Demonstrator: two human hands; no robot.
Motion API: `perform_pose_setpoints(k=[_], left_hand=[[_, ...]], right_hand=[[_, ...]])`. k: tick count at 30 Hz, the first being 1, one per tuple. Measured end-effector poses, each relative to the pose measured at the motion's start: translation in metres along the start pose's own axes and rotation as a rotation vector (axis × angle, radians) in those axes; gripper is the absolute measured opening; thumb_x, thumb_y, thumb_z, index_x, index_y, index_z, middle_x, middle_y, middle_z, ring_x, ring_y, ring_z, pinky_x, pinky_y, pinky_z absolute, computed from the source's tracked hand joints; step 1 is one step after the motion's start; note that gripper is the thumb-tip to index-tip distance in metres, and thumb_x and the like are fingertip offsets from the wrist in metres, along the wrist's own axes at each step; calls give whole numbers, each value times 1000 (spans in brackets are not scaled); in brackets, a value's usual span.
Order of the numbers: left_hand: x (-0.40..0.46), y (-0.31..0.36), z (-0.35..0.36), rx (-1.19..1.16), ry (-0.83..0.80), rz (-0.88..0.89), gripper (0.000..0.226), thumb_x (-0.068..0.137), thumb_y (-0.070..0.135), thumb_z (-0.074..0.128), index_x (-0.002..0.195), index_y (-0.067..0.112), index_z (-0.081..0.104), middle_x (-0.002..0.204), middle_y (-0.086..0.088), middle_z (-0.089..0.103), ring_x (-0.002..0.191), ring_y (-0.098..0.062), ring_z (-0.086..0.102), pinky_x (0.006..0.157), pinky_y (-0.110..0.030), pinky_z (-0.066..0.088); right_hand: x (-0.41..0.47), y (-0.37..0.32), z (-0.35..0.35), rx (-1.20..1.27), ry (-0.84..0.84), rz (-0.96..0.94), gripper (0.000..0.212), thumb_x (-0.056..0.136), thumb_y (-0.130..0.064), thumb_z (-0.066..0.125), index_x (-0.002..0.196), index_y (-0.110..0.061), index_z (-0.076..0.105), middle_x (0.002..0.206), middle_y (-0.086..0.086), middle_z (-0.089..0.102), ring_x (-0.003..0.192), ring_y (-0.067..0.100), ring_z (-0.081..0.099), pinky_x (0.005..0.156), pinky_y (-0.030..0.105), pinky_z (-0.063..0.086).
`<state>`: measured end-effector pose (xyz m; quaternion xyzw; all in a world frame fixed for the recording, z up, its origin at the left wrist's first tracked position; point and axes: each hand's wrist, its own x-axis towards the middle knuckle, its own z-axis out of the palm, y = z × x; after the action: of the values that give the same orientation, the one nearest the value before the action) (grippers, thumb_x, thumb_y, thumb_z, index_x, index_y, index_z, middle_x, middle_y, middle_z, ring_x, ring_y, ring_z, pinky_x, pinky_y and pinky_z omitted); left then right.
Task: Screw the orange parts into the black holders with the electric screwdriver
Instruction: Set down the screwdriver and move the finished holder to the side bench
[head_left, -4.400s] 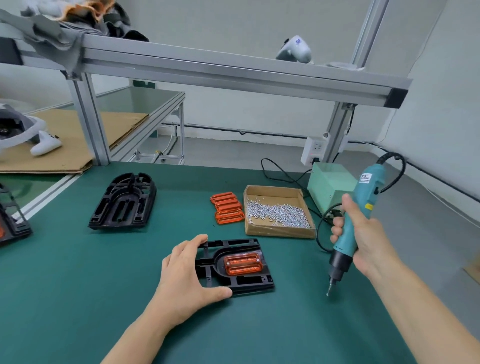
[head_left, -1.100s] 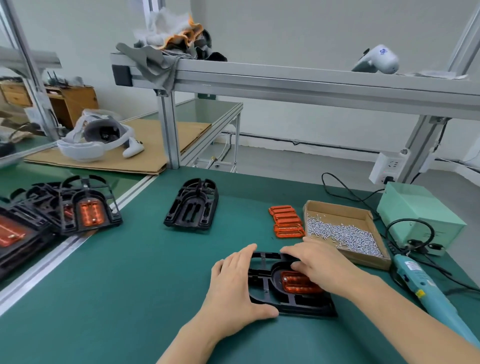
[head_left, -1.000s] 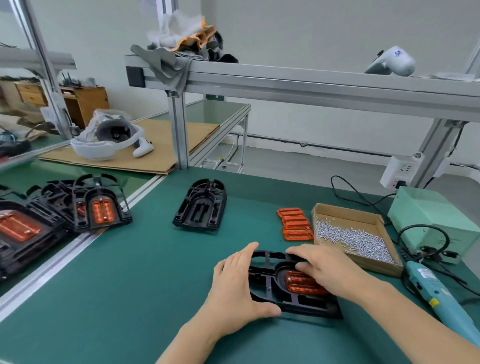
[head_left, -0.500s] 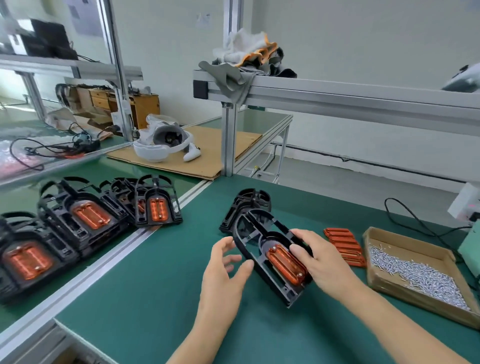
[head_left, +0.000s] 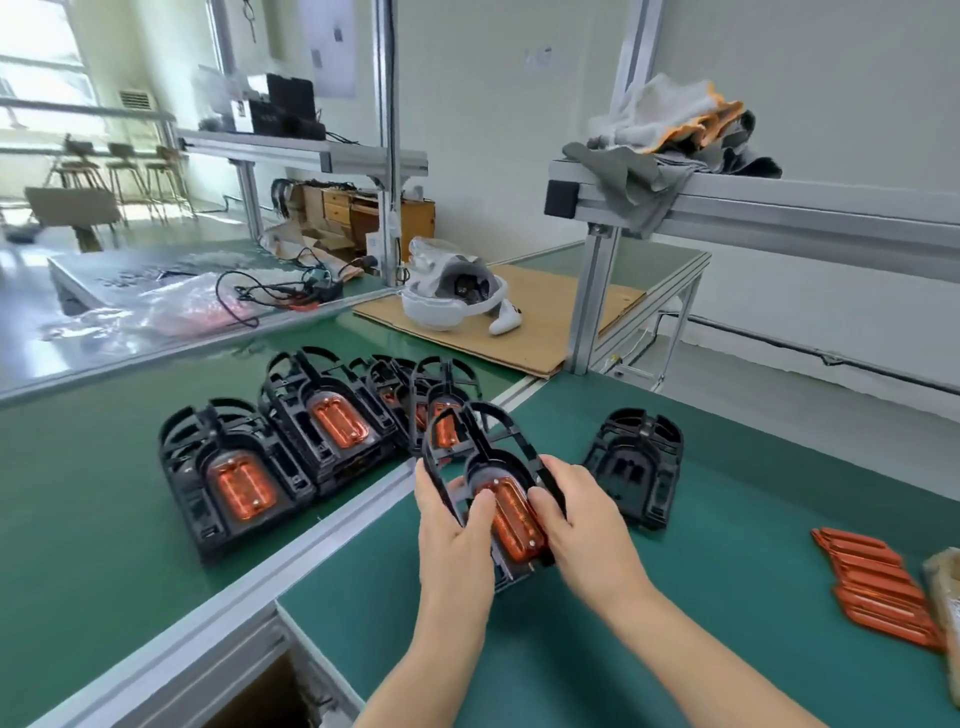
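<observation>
While both hands lift it above the green table (head_left: 701, 597), a black holder (head_left: 470, 447) with an orange part (head_left: 514, 525) screwed in sits tilted between them. The left hand (head_left: 452, 530) grips its left edge, the right hand (head_left: 582, 525) its right, fingers curled round the frame. Finished holders (head_left: 291, 457) lie on the adjoining table at left; an empty holder (head_left: 636, 462) and loose orange parts (head_left: 878, 592) lie to the right.

Pale wall (head_left: 857, 78) at right and far. Bright window (head_left: 36, 78) far left, daylight washing in. Row of stools (head_left: 119, 166) beneath it. Aluminium-framed benches with green mat tops (head_left: 727, 597). Upper rail (head_left: 779, 208) at right carries heaped cloths (head_left: 675, 124). Wooden drawer cabinet (head_left: 363, 218) far centre. Cardboard sheet (head_left: 545, 317) on middle bench. Grey floor (head_left: 779, 374) at right.
</observation>
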<state>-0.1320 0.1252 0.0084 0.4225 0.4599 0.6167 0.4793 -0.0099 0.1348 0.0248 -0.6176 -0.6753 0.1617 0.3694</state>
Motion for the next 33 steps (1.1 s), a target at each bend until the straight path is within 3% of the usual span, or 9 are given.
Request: perform_pose_setpoints(k=[6,11,13,16,19,22,25,28,33], left_hand=[[30,12,-40,-6,118,58,64,94,19,54,144,46,23,148,10,39,132,-11,43,107,-43,40],[60,18,-52,45,138,63,71,97,17,49,150,39,9,143,19,37,113,11,51,88,-18,51],[74,20,-50,84,121,37,72,97,16,48,151,36,3,130,27,41,93,23,53,70,-6,49],[97,27,-42,200,103,34,72,98,18,46,152,29,0,112,35,46,62,21,52,57,-4,47],[120,35,-35,262,105,38,70,98,19,43,152,28,-1,134,10,49,92,-2,59,86,-39,55],[143,40,-29,459,89,67,68,100,21,39,152,20,-4,157,-3,20,134,-22,38,106,-31,34],[161,41,-26,722,97,91,66,100,20,36,151,8,-5,159,-9,9,142,-26,22,113,-34,21],[174,38,-28,986,137,113,67,99,22,36,149,1,-4,158,-14,11,144,-27,17,118,-40,7],[190,28,-34,1212,157,144,70,99,30,37,149,1,-3,159,-11,9,146,-25,9,116,-48,-4]], right_hand=[[8,-22,35,153,-103,-66,49,103,-18,41,150,-23,29,132,-25,33,103,-37,28,82,-11,18],[22,-32,59,191,-132,-40,51,104,-15,37,152,-24,23,143,-18,34,123,-10,28,96,0,17],[33,-33,63,213,-121,-5,51,104,-14,37,152,-23,25,148,-12,36,129,-2,33,98,5,19],[53,-32,67,215,-82,36,50,104,-12,37,151,-20,28,150,-5,39,134,8,36,99,10,21],[75,-33,69,204,-42,45,47,103,-10,38,149,-17,32,145,0,45,132,16,41,98,15,27],[97,-37,71,221,-30,66,42,100,-7,35,141,-17,41,121,3,58,103,19,54,78,23,36],[115,-40,74,185,-12,51,30,97,-4,33,120,-15,49,100,5,59,82,19,52,66,30,35],[129,-41,78,90,-20,31,19,94,-3,34,102,-16,46,97,6,58,81,23,50,67,31,33],[144,-47,85,22,-49,32,10,92,-5,38,95,-14,41,100,14,57,81,25,44,69,32,32]])
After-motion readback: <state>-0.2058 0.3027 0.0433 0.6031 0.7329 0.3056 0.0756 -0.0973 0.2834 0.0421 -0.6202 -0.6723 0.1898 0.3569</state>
